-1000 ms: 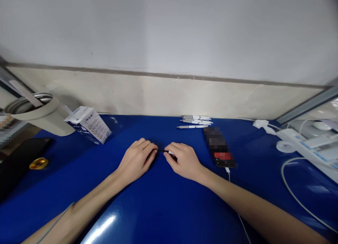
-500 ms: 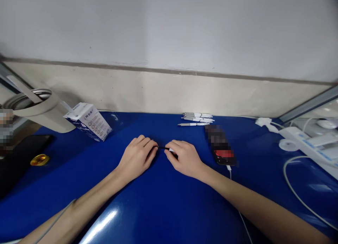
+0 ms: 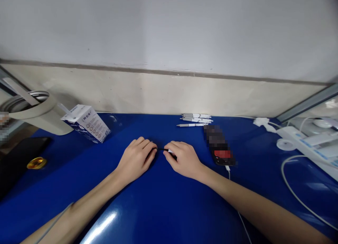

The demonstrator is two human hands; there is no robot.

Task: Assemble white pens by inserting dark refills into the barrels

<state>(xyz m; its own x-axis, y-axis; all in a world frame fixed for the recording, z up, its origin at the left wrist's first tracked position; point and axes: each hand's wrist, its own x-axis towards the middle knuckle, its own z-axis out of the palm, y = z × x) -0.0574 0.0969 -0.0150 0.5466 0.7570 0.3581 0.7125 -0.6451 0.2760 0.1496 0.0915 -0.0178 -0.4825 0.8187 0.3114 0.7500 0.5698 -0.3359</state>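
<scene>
My left hand [image 3: 137, 156] and my right hand [image 3: 183, 158] rest close together on the blue table top [image 3: 163, 201], fingers curled. Between their fingertips runs a thin dark rod [image 3: 161, 149], likely a pen refill; each hand pinches one end. A bit of white pen body [image 3: 170, 151] shows under my right fingers. Several white pens [image 3: 195, 120] lie in a row farther back, near the wall.
A phone [image 3: 219, 149] with a white cable lies right of my right hand. A small carton [image 3: 86, 123] and a beige cup [image 3: 37, 112] stand at the left, with a gold disc [image 3: 37, 163]. A white power strip [image 3: 306, 143] and cables lie at the right.
My hands have drawn slightly closer, so less of the dark rod shows between them. The view shifted a little; nothing else moved.
</scene>
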